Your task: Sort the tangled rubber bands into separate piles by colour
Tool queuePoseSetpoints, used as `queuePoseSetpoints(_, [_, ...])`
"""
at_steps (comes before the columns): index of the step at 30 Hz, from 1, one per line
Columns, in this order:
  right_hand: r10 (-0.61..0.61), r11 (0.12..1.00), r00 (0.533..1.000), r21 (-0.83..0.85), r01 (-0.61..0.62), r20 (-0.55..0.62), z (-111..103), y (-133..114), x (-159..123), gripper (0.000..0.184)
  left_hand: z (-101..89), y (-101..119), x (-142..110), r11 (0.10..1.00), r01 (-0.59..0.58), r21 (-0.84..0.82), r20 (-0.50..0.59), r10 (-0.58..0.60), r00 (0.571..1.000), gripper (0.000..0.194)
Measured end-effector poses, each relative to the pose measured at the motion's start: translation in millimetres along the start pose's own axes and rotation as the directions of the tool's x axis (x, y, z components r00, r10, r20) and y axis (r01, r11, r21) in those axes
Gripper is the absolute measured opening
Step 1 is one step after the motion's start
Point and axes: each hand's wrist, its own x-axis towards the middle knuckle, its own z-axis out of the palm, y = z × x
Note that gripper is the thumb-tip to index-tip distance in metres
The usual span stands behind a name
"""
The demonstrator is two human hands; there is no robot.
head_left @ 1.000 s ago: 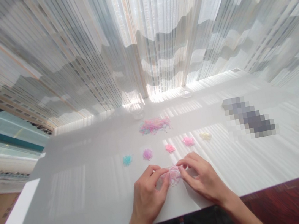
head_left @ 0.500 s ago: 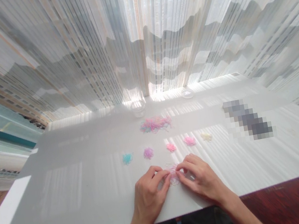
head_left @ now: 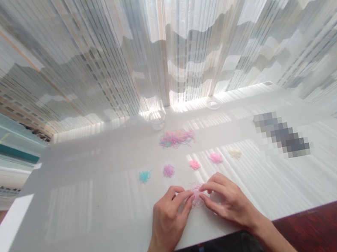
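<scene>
A pile of pale pink, thin rubber bands [head_left: 197, 200] lies near the front edge of the table, between my two hands. At the pile's left side, my left hand [head_left: 172, 214] pinches some of the bands between thumb and forefinger. My right hand [head_left: 230, 202] reaches in from the other side; its thumb and forefinger are slightly apart at the pile, and no band shows clearly held. Beyond my hands lie small sorted heaps: turquoise bands [head_left: 145, 176], purple bands [head_left: 168, 170], coral-pink bands [head_left: 195, 164], bright pink bands [head_left: 216, 158] and cream bands [head_left: 235, 154].
Farther back on the white table [head_left: 73, 216] is a larger mixed-colour heap of bands [head_left: 177, 138]. Behind it stand a clear round container [head_left: 157, 120] and a clear lid-like disc [head_left: 213, 104]. A pixelated dark object [head_left: 282, 134] lies at right. Striped curtains [head_left: 156, 58] hang behind.
The right thumb and forefinger have parted a little at the pile. My left hand keeps nearly the same pose. The whole view has shifted slightly.
</scene>
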Motion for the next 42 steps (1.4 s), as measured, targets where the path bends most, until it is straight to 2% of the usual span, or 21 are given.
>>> queuePoseSetpoints(10, [0.008, 0.999, 0.999, 0.037, -0.007, -0.034, -0.7, -0.9, 0.2, 0.008, 0.9, -0.9, -1.9, 1.000, 0.002, -0.025, 0.027, -0.001, 1.000, 0.016])
queuePoseSetpoints(21, [0.024, 0.998, 0.999, 0.064, -0.022, -0.021, -1.6, -1.2, 0.1, 0.009, -0.7, -0.4, -0.6, 0.999, -0.006, -0.040, 0.006, 0.007, 1.000, 0.013])
queuePoseSetpoints(34, [0.009, 0.998, 1.000, 0.070, -0.007, -0.027, -0.5, 0.4, -1.3, 0.015, -2.0, 2.0, 0.1, 0.999, 0.008, -0.037, 0.006, -0.008, 1.000, 0.012])
queuePoseSetpoints(42, [0.002, 0.998, 0.999, 0.058, 0.000, -0.032, 0.0, 0.5, -0.3, 0.010, -1.2, 1.2, -1.0, 0.999, 0.014, -0.040, 0.013, -0.013, 1.000, 0.012])
